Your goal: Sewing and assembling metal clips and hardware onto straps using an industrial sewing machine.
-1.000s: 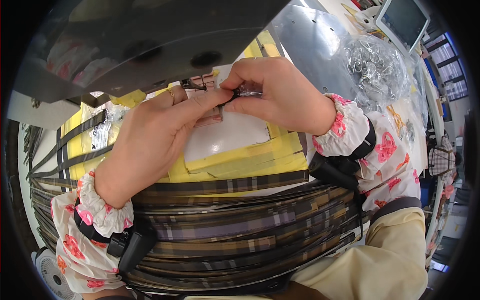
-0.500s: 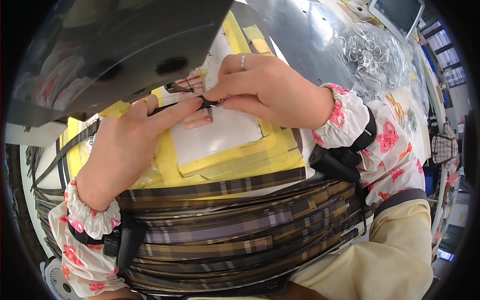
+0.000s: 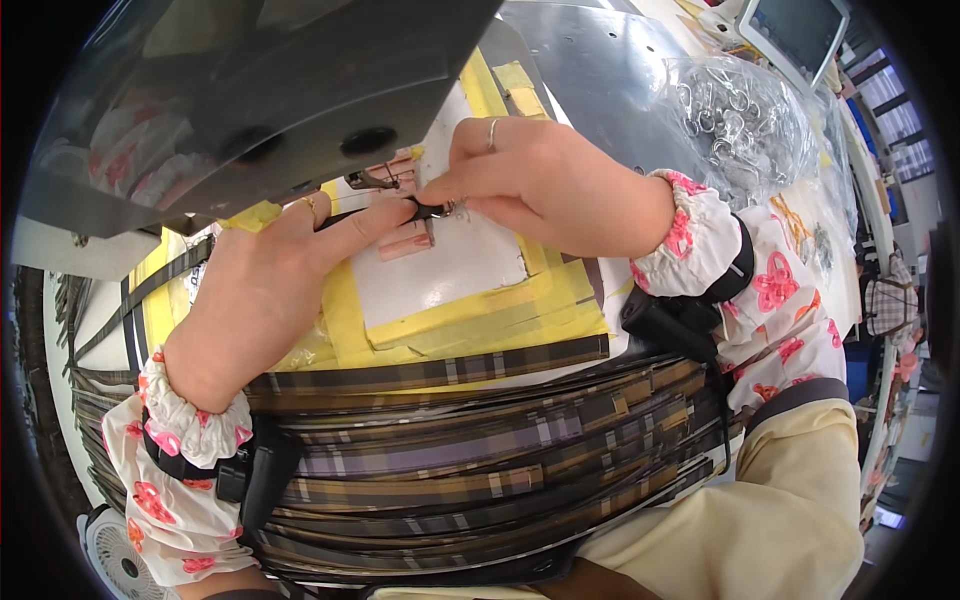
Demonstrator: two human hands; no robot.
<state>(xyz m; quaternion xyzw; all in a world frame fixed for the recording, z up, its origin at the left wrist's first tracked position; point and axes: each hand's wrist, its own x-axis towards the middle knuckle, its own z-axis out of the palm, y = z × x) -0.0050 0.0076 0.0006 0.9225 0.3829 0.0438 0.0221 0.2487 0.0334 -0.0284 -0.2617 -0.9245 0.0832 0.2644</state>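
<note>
A narrow dark strap (image 3: 178,268) runs from the left, under my left hand (image 3: 262,270), to beside the needle area of a sewing machine (image 3: 270,130). My left fingers are closed on the strap, the index fingertip pressing near its end. There a small silver metal fitting (image 3: 446,209) sits; its exact shape is partly hidden. My right hand (image 3: 560,185), with a ring on one finger, pinches this fitting and the strap end between thumb and fingers. Just behind them is the machine's presser foot (image 3: 370,180). Pinkish guide strips (image 3: 405,247) lie beneath on a white sheet (image 3: 450,285).
Yellow tape (image 3: 480,325) borders the white sheet. A thick row of dark plaid strips (image 3: 450,465) lies between me and the work. At the right back, a clear plastic bag (image 3: 740,120) holds several silver metal clasps. A screen (image 3: 795,35) stands beyond it.
Both hands keep their hold on the strap end and fitting. The machine head and my hands appear slightly farther right and lower in the view.
</note>
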